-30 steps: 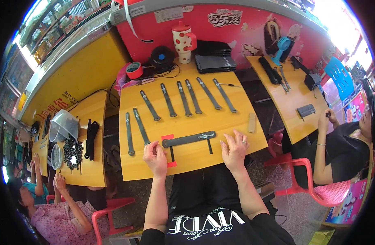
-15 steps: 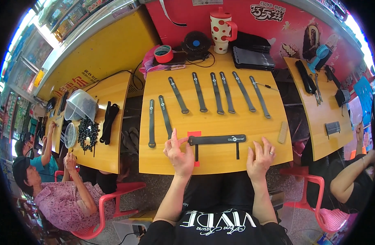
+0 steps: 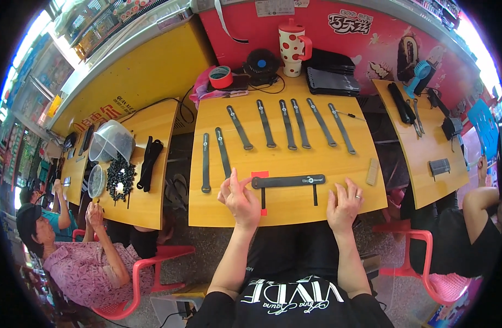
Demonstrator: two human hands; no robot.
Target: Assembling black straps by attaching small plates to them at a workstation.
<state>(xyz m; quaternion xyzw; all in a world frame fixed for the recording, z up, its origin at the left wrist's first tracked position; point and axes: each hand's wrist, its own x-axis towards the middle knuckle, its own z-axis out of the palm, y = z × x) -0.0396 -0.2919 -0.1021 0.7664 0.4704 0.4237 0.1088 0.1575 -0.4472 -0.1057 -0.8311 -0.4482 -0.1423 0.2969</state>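
A dark strap (image 3: 286, 182) with a rounded, holed left end lies crosswise on the yellow wooden table (image 3: 338, 164). Two thin black strips, a left one (image 3: 263, 198) and a right one (image 3: 315, 195), poke out toward me from under it. My left hand (image 3: 242, 203) hovers by its holed end, fingers apart with the index stretched out; nothing shows in it. Past the strap's other end, my right hand (image 3: 345, 206) is at the table's near edge, fingers loosely bent and apart, holding nothing. Red tape (image 3: 259, 174) marks the table beside the strap's left end.
Several similar straps (image 3: 264, 124) lie spread behind. A black fan (image 3: 261, 64), red tape roll (image 3: 221, 77), dotted tumbler (image 3: 291, 49) and dark stack (image 3: 332, 82) stand at the back. A wooden block (image 3: 372, 171) lies right. People sit at side tables, one in a patterned shirt (image 3: 81, 273).
The view has shifted slightly. Both hands stay near the strap's two ends with only small finger movement; the strap lies as before.
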